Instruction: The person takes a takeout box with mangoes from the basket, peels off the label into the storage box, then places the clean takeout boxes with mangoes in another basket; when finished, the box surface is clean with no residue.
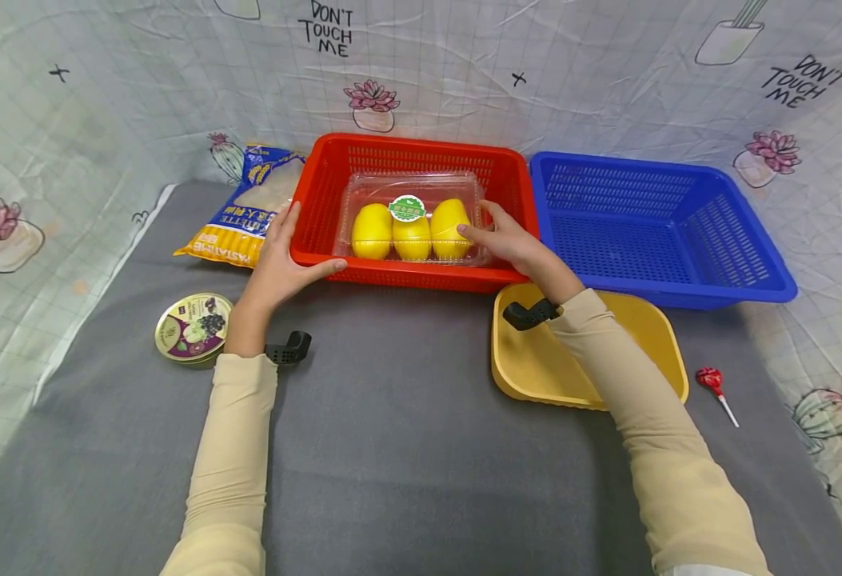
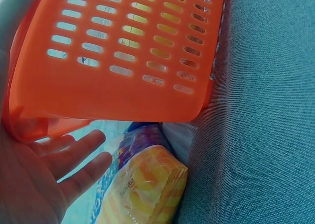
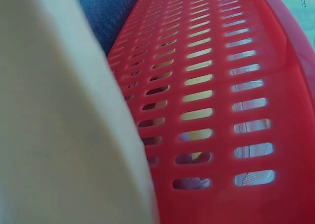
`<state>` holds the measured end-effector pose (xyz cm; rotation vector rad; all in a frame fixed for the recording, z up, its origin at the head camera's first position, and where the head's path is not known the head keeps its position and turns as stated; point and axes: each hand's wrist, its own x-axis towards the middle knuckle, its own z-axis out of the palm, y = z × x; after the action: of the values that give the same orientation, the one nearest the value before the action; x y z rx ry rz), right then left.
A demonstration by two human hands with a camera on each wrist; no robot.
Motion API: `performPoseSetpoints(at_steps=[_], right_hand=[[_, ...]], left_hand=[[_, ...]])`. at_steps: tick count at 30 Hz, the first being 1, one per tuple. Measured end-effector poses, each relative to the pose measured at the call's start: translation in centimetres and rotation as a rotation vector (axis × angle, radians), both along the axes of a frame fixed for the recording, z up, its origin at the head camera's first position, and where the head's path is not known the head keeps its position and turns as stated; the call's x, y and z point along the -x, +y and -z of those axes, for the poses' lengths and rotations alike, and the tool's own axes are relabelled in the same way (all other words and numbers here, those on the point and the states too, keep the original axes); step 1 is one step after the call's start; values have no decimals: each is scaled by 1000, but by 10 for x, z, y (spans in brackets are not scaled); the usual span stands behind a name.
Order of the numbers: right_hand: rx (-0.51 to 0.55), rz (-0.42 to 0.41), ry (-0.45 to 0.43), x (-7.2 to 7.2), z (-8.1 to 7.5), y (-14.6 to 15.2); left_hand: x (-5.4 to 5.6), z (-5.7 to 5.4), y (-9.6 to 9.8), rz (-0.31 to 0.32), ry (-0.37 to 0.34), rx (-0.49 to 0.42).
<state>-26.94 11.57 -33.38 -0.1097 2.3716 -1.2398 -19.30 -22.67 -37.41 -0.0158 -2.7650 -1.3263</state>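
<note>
Clear plastic clamshell (image 1: 409, 186) of rounded yellow fruit (image 1: 372, 232), inside the red perforated plastic basket (image 1: 421, 276), should prove moderately heavy, slick and flimsy, so I favour its ends: right hand (image 1: 514, 240) at one, grip unclear, left hand (image 1: 280, 264) spread wide at the basket's rim.

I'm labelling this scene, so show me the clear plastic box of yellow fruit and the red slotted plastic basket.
Clear plastic box of yellow fruit (image 1: 407, 210), head view: its green label.
Red slotted plastic basket (image 1: 413, 275), head view: front wall.
</note>
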Motion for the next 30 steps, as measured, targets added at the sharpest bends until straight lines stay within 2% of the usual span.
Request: performPoseSetpoints(at_steps=[21,30], right_hand=[[85,61,40,-1,0,-1],[212,94,-1,-2,-3,1]], left_hand=[[0,1,-2,4,12,-8],[0,0,1,2,-1,-28]])
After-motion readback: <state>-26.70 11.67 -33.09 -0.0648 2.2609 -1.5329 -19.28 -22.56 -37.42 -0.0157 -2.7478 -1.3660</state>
